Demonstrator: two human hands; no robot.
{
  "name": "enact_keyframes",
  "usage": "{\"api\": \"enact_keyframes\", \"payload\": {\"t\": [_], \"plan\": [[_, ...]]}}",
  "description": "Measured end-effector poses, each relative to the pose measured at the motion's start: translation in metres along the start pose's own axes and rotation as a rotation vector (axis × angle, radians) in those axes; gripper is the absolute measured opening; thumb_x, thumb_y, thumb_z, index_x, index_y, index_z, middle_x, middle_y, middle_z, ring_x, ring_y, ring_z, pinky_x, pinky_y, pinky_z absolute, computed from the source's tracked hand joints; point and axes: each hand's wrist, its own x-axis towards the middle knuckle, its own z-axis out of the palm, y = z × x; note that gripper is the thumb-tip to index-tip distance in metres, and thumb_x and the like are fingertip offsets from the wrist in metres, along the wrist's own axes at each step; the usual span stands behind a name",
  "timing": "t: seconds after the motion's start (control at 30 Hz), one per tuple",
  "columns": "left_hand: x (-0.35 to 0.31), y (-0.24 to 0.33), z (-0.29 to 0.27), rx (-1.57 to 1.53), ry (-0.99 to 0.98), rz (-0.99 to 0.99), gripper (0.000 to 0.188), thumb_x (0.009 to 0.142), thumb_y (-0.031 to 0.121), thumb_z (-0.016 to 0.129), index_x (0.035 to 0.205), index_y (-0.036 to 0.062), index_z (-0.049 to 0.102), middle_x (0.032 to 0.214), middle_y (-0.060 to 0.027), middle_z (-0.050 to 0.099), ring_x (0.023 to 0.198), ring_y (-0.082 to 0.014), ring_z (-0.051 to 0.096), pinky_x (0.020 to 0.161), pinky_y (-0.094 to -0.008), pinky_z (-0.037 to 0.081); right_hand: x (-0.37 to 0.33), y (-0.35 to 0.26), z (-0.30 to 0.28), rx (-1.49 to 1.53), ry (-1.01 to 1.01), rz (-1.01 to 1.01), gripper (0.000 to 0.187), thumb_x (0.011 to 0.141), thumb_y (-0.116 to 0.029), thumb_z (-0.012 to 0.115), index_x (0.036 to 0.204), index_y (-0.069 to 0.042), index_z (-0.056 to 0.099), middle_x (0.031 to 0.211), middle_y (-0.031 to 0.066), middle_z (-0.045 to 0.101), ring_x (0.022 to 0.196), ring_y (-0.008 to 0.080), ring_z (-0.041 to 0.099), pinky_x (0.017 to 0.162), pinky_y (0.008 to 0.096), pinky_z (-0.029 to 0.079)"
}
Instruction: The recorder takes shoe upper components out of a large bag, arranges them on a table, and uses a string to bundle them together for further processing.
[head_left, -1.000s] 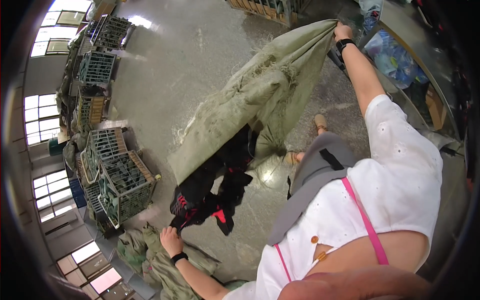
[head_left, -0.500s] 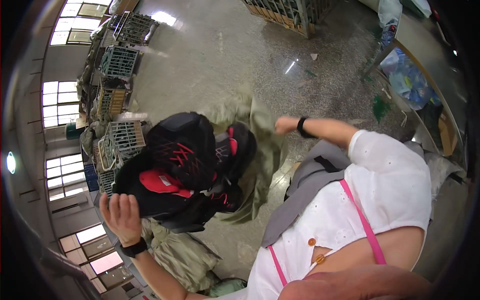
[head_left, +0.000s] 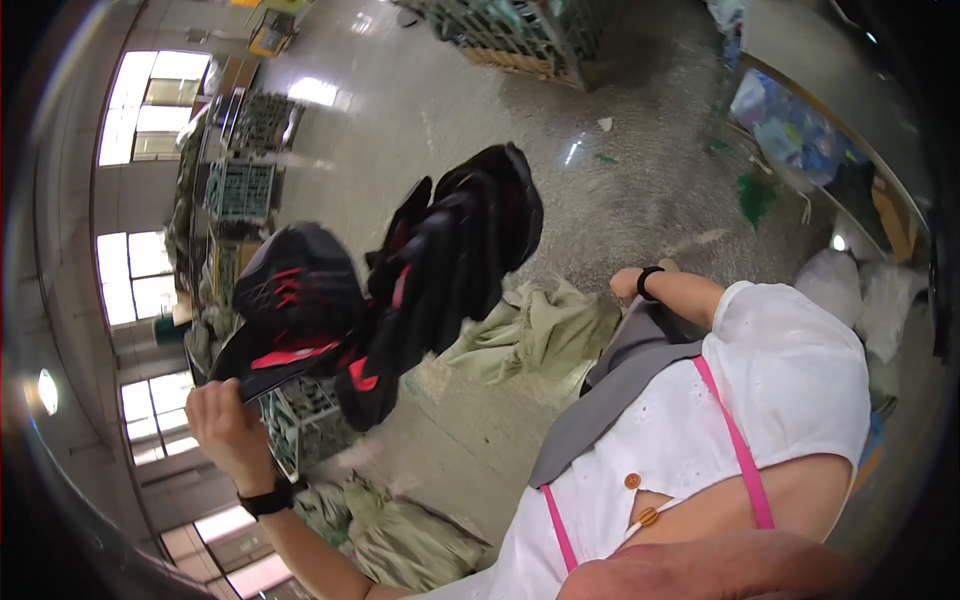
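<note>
Bright windows (head_left: 150,280) run down the far left of a large hall, with slatted cages (head_left: 240,188) standing along that side of a pale, glossy floor (head_left: 420,110). Nearer, at lower left, the left hand (head_left: 228,428) has its fingers closed over the near edge of a black-and-red bundle (head_left: 440,250). That bundle spreads up and rightward from the grip, clear of the body. Below it, bulging green-grey sacks (head_left: 400,530) lie on the floor. Right of the bundle, a crumpled pale green cloth (head_left: 540,325) lies close to the right hand (head_left: 626,283), whose fingers are curled in; I cannot tell whether they pinch anything. At far right, blue plastic bags (head_left: 790,125) sit under a metal-topped surface.

For good handling, I would keep the left grip firm on that edge, since the free end looks heavy and loose, and support it from beneath with the right hand.

Motion blur smears the bundle's far half, so its pieces cannot be counted. The left thumb is hidden, and a cage (head_left: 530,45) is cut off at the top.
</note>
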Motion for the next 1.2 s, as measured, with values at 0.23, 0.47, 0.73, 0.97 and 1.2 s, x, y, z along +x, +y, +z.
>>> {"api": "enact_keyframes", "payload": {"t": [0.23,0.47,0.73,0.97,1.2], "plan": [[0.078,0.129,0.034,-0.261,0.483,0.609,0.011,0.064,0.005,0.055,0.075,0.0023,0.055,0.074,-0.0074,0.048,0.078,-0.0235,0.051,0.092,-0.0516,0.041,-0.100,-0.018,-0.016,0.708,0.566,0.133,0.098,0.074,-0.036,0.069,0.140,-0.011,0.001,0.124,0.0243,0.045,0.095,0.0321,0.057,0.073,0.0364,0.050],[0.156,0.197,0.004,-0.467,0.764,0.847,0.016,0.064,0.000,0.055,0.080,0.0022,0.052,0.079,-0.0086,0.050,0.079,-0.0292,0.051,0.091,-0.0532,0.041,-0.232,-0.004,-0.013,1.406,0.838,0.414,0.101,0.072,-0.039,0.071,0.140,-0.010,0.002,0.125,0.0251,0.042,0.097,0.0332,0.056,0.076,0.0436,0.051],[0.252,0.299,-0.125,-0.637,1.012,1.031,0.022,0.059,0.001,0.054,0.080,0.0017,0.051,0.079,-0.0122,0.049,0.080,-0.0328,0.050,0.089,-0.0534,0.042,-0.287,0.053,0.065,2.260,1.194,0.040,0.109,0.069,-0.058,0.065,0.140,-0.021,-0.010,0.145,0.0214,0.004,0.134,0.0345,0.006,0.092,0.0672,0.026],[0.306,0.368,-0.266,-0.691,1.169,1.150,0.023,0.075,0.025,0.049,0.079,0.0028,0.052,0.075,-0.0119,0.049,0.074,-0.0318,0.049,0.082,-0.0533,0.046,-0.367,0.148,0.006,2.290,1.868,-0.583,0.082,0.072,-0.069,0.048,0.133,-0.017,0.029,0.138,-0.0002,0.032,0.127,0.0176,0.029,0.099,0.0531,0.027],[0.362,0.395,-0.325,-0.541,1.257,1.101,0.013,0.070,0.013,0.051,0.073,0.0013,0.049,0.074,-0.0131,0.048,0.073,-0.0324,0.049,0.086,-0.0544,0.042,-0.577,0.280,-0.013,1.669,2.031,-0.710,0.074,0.076,-0.065,0.047,0.127,-0.012,0.036,0.129,0.0066,0.042,0.117,0.0199,0.043,0.092,0.0445,0.039]]}}
